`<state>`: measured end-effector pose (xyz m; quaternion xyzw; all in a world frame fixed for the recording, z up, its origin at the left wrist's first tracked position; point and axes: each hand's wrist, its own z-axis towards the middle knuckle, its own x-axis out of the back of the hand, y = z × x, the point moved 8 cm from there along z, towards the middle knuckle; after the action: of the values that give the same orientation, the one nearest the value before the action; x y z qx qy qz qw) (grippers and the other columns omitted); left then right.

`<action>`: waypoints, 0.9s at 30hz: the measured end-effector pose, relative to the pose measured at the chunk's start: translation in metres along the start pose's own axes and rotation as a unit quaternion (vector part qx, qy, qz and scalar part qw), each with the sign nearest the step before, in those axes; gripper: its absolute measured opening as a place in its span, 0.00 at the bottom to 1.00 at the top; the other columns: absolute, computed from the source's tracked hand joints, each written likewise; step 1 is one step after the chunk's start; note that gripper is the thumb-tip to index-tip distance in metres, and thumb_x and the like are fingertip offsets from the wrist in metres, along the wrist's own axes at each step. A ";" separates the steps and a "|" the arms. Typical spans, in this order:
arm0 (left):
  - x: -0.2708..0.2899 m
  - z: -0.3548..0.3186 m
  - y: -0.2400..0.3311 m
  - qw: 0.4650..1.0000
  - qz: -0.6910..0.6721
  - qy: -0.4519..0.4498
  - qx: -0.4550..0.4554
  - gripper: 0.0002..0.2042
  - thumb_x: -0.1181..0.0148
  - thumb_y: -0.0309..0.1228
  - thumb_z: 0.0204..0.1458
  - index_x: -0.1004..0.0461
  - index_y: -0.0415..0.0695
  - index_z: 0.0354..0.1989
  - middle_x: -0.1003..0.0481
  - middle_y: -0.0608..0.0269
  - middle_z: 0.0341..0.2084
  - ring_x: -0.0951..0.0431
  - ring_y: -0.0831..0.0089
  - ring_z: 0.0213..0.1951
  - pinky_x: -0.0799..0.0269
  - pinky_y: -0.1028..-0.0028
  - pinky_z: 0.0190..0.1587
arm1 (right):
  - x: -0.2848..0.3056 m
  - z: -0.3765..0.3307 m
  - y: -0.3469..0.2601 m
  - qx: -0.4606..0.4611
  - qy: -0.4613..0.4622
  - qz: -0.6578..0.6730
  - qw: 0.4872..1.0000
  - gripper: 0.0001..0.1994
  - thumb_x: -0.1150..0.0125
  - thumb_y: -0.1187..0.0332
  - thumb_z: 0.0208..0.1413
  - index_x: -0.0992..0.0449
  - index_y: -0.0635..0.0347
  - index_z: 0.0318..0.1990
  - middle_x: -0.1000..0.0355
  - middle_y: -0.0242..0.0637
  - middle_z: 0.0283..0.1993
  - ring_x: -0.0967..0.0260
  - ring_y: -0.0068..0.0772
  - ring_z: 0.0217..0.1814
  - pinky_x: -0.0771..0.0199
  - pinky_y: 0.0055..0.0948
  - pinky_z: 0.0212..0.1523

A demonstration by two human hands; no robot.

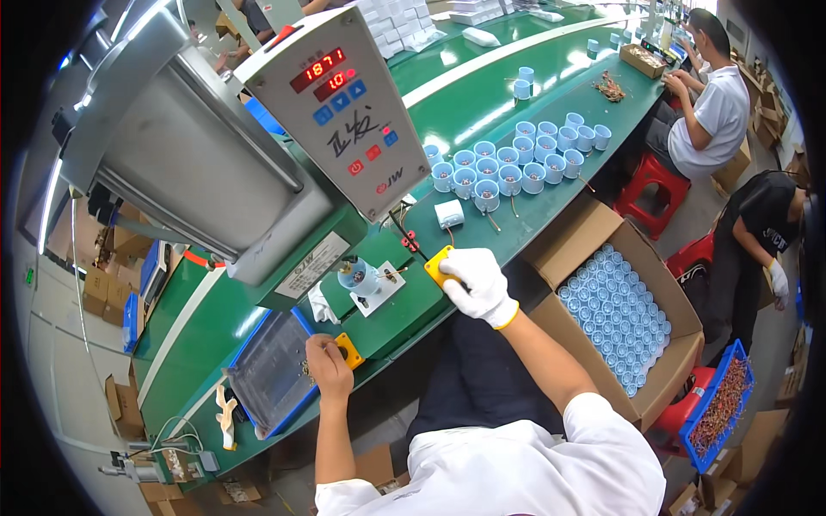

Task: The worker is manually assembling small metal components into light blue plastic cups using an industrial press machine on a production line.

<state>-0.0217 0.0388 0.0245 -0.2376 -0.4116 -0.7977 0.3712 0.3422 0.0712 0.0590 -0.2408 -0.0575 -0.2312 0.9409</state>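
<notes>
The person's left hand, bare, rests with bent fingers against a yellow button box at the near edge of the green bench; whether it grips or only presses cannot be told. The right hand, in a white glove with a yellow cuff, lies over a second yellow box farther right along that edge, thumb and fingers partly bent on it; how firmly they close cannot be told.

Between the two boxes and farther from the near edge, a light blue cup stands on a white plate, under the press with its silver cylinder. A control box with red digits and buttons is mounted at the press's right side. Toward the bench's left end lie a blue-rimmed tray and a cream glove.

Right of the press, a cluster of light blue cups stands upright, wires trailing from several, with one cup on its side nearer the right hand. Just off the near edge, an open carton holds rows of similar cups. A co-worker in a white shirt sits by the bench's far right stretch.
</notes>
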 end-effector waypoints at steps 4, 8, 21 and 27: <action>-0.009 0.018 0.004 0.993 -0.092 0.031 0.065 0.04 0.50 0.23 0.71 0.30 0.36 0.42 0.26 0.48 0.39 0.24 0.53 0.42 0.29 0.60 0.50 | 0.027 0.053 0.027 -0.078 0.072 -0.076 0.992 0.10 0.32 0.70 0.57 0.16 0.61 0.45 0.17 0.47 0.39 0.19 0.55 0.42 0.21 0.47 0.48; -0.016 0.017 0.008 0.998 -0.043 -0.018 0.043 0.04 0.49 0.21 0.69 0.28 0.34 0.42 0.25 0.47 0.39 0.24 0.49 0.42 0.28 0.57 0.49 | 0.014 0.125 0.156 -0.245 -0.056 -0.133 0.959 0.15 0.37 0.63 0.64 0.16 0.60 0.53 0.16 0.49 0.49 0.19 0.55 0.52 0.20 0.46 0.55; -0.015 0.014 0.026 0.999 0.036 -0.030 0.026 0.05 0.52 0.23 0.71 0.31 0.36 0.43 0.26 0.51 0.37 0.26 0.57 0.39 0.29 0.63 0.47 | -0.079 0.158 0.319 -0.014 -0.400 -0.259 0.879 0.23 0.25 0.58 0.46 0.15 0.51 0.52 0.15 0.45 0.42 0.16 0.55 0.46 0.16 0.51 0.50; -0.025 0.021 0.027 0.987 0.028 -0.054 0.147 0.05 0.52 0.22 0.71 0.29 0.35 0.45 0.24 0.52 0.39 0.24 0.62 0.39 0.29 0.68 0.46 | -0.057 0.156 0.337 -0.086 -0.450 -0.264 0.849 0.29 0.28 0.51 0.50 0.16 0.49 0.60 0.15 0.49 0.46 0.16 0.56 0.50 0.16 0.50 0.53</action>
<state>0.0161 0.0560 0.0324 -0.2349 -0.5371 -0.7035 0.4017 0.4478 0.4313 0.0391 -0.3742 -0.5157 -0.3415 0.6909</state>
